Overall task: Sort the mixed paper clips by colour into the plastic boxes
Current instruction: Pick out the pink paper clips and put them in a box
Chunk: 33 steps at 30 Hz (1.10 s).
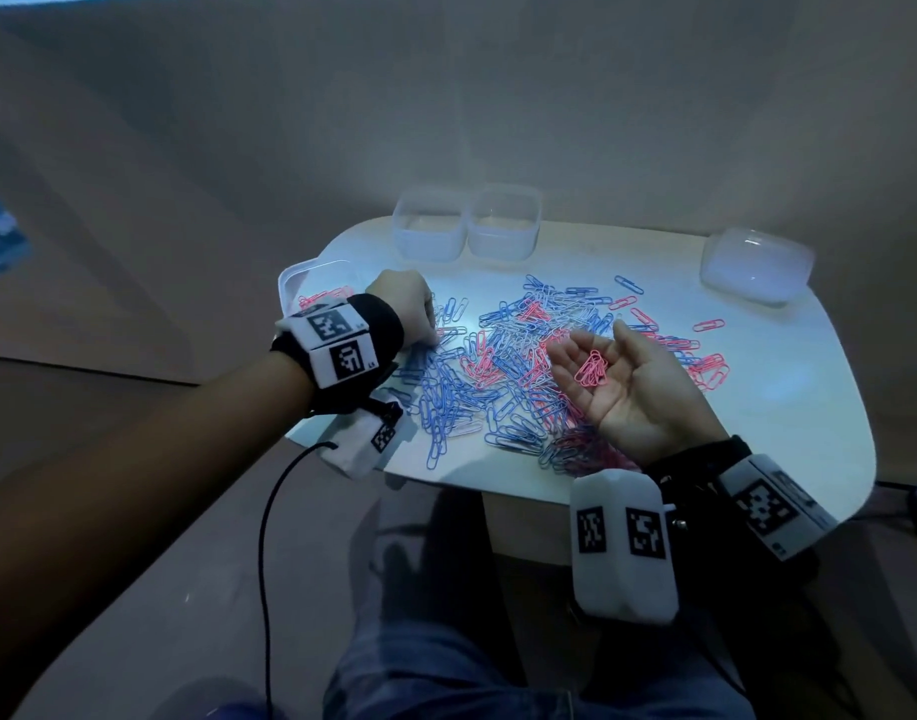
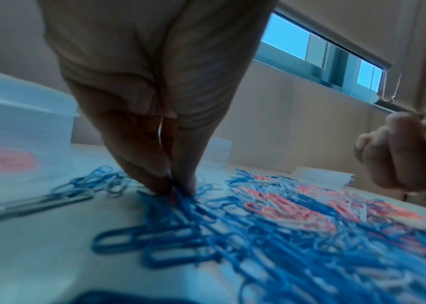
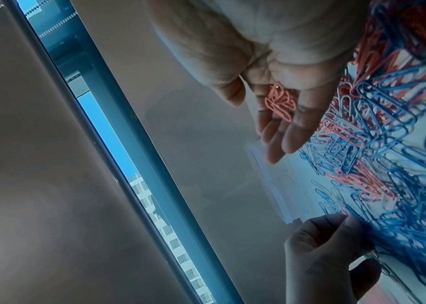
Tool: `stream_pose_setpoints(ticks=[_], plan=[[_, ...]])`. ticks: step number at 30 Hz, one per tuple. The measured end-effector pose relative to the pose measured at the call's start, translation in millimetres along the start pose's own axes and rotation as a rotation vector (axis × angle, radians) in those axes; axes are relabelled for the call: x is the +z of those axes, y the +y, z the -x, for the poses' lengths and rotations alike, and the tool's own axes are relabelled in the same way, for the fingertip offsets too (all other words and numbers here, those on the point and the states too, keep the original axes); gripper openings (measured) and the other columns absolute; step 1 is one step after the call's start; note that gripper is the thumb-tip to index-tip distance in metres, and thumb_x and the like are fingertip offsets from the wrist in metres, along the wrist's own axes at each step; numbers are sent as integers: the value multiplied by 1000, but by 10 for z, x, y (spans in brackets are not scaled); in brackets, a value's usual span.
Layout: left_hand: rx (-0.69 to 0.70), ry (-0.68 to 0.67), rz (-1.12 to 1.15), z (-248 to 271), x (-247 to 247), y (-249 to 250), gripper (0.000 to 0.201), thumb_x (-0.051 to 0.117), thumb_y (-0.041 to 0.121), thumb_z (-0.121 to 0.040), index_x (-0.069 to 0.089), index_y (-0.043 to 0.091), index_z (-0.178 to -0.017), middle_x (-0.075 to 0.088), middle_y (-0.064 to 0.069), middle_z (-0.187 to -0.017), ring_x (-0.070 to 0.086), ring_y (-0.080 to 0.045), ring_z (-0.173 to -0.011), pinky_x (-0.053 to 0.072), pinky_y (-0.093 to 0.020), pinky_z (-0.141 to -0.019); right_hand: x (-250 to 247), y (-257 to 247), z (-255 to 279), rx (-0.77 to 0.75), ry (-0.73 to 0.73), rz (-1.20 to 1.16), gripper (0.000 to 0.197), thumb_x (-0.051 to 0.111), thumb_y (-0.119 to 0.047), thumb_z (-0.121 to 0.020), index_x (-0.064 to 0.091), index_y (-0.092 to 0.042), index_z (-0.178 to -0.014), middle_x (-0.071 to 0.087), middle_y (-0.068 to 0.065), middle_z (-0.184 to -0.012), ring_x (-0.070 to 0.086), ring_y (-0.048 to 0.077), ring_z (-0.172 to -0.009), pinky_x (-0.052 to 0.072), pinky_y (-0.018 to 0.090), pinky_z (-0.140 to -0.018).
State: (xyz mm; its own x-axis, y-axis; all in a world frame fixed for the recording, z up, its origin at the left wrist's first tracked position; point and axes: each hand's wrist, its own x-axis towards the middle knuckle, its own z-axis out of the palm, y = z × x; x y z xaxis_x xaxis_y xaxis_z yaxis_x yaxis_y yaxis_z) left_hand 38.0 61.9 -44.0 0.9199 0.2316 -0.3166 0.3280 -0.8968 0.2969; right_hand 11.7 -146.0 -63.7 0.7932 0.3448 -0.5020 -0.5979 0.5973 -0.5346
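A mixed pile of pink, blue and white paper clips (image 1: 498, 366) covers the middle of the white table (image 1: 789, 402). My left hand (image 1: 431, 335) reaches down at the pile's left edge. In the left wrist view its thumb and fingertips (image 2: 159, 183) pinch together on a clip among the blue ones (image 2: 206, 222); that clip's colour is unclear. My right hand (image 1: 583, 343) lies palm up over the pile, fingers relaxed. Several pink clips (image 1: 591, 368) (image 3: 281, 102) rest in its palm. A clear box (image 1: 311, 272) at the far left holds pink clips (image 2: 1, 160).
Two clear plastic boxes (image 1: 430, 233) (image 1: 504, 228) stand side by side at the table's back edge and look empty. Another clear box (image 1: 757, 267) sits at the back right corner. A black cable (image 1: 269, 511) hangs from my left wrist past the table's front left edge.
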Motion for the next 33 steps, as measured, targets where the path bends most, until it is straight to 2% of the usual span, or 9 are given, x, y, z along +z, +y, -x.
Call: stream_pose_setpoints(ticks=[3, 6, 12, 19, 21, 23, 26, 29, 33], plan=[[27, 31, 0, -4, 8, -39, 10, 71, 6, -79, 70, 1, -87, 55, -1, -63, 47, -9, -53, 52, -29, -68, -5, 1, 5, -5, 5, 9, 43, 28, -32, -101, 53, -4, -79, 59, 8, -69, 68, 13, -52, 56, 20, -52], [11, -23, 44, 17, 11, -77, 12, 72, 10, -79, 65, 8, -70, 60, -5, -69, 52, -13, -55, 52, -26, -62, -19, -12, 14, -4, 7, 10, 43, 28, -33, -101, 52, -5, -79, 56, 9, -73, 68, 13, -52, 55, 20, -53], [22, -64, 14, 47, -1, -5, 11, 63, 15, -83, 59, 13, -72, 59, -6, -80, 52, -19, -76, 39, -23, -56, -51, -27, 50, -14, 15, -1, 42, 29, -33, -101, 51, -5, -79, 55, 9, -73, 68, 14, -53, 55, 20, -53], [-41, -104, 500, 26, 51, 156, 26, 72, -1, -75, 54, 15, -65, 54, -4, -59, 50, -8, -43, 40, -13, -36, -84, -26, 49, -18, 26, 10, 42, 28, -33, -101, 51, -6, -79, 55, 10, -77, 68, 13, -53, 51, 14, -48], [-64, -103, 497, 13, 104, 229, 25, 73, -2, -74, 56, 14, -66, 57, -7, -59, 51, -6, -37, 48, -18, -41, -67, -17, 49, -20, 23, 17, 42, 27, -32, -101, 51, -5, -79, 55, 10, -77, 68, 13, -52, 50, 13, -47], [-80, -86, 441, -9, 144, 291, 21, 77, 3, -71, 59, 12, -65, 60, -7, -60, 55, -11, -45, 58, -29, -60, -64, -16, 51, -23, 21, 29, 43, 28, -32, -101, 51, -5, -79, 56, 10, -77, 68, 13, -52, 50, 13, -46], [-92, -77, 373, -20, 151, 336, 17, 81, 10, -68, 65, 6, -68, 64, -9, -66, 59, -20, -61, 57, -39, -82, -79, -38, 63, -25, 20, 25, 43, 28, -33, -101, 52, -5, -79, 56, 10, -77, 69, 13, -53, 50, 13, -46], [-80, -84, 319, -14, 143, 353, 18, 82, 12, -68, 65, 5, -68, 62, -8, -62, 60, -21, -65, 57, -39, -82, -97, -49, 65, -25, 21, 21, 43, 28, -33, -101, 51, -5, -79, 56, 10, -77, 69, 13, -53, 50, 13, -45], [-57, -61, 283, 4, 164, 358, 26, 79, 3, -71, 58, 12, -58, 54, 4, -36, 54, -9, -39, 55, -27, -62, -91, -36, 67, -24, 16, 16, 43, 27, -33, -101, 51, -5, -79, 55, 10, -76, 68, 13, -53, 50, 13, -45]])
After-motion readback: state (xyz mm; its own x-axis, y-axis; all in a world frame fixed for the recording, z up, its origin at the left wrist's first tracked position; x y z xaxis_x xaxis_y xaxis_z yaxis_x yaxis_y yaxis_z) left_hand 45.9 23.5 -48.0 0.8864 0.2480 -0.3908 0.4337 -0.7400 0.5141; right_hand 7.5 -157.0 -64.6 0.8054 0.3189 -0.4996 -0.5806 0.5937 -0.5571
